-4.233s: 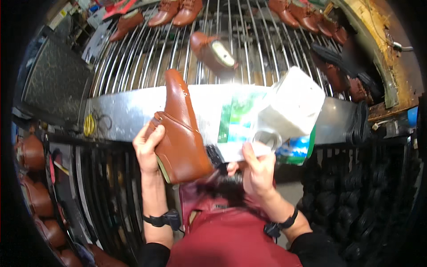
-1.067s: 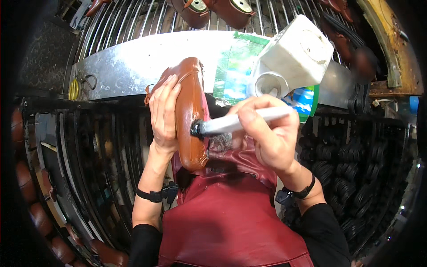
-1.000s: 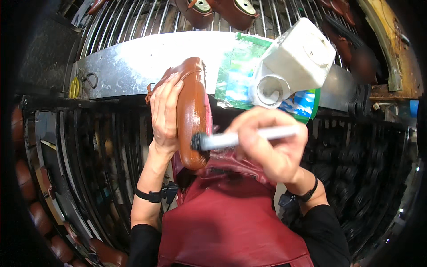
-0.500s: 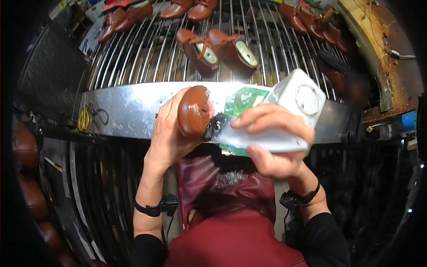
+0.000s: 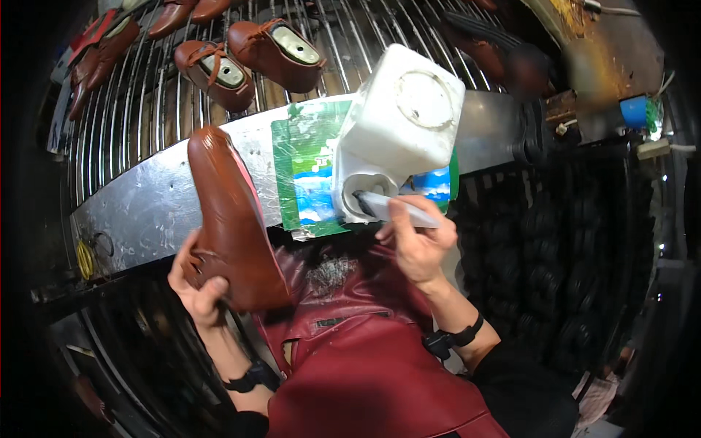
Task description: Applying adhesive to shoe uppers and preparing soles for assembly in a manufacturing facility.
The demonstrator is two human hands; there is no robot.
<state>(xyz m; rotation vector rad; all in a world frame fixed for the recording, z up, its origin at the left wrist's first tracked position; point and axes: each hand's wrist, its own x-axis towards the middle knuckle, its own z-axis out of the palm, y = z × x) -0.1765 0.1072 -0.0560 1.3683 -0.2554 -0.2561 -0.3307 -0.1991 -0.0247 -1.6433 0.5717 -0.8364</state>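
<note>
My left hand (image 5: 196, 286) grips a brown leather shoe upper (image 5: 232, 226) near its lower end, fingers and thumb on either side. It stands tilted over my lap, and a pink strip runs down its right edge. In my right hand (image 5: 425, 248) is a brush (image 5: 410, 211) with a pale, flat handle. The brush's dark bristle end dips into the round opening of a small cup joined to a white plastic container (image 5: 391, 139). That container rests on a green and blue printed sheet (image 5: 310, 146).
A metal ledge (image 5: 146, 201) runs across in front of me, with a rack of metal rods (image 5: 150, 124) behind it. Brown lace-up shoes (image 5: 274, 55) sit on the rods. Yellow cord (image 5: 85, 260) hangs at left. A blue cup (image 5: 634, 112) stands far right.
The brush has left the shoe's edge and now enters the container's cup. My left hand has drawn the shoe leftward and turned it. The whole view has shifted right.
</note>
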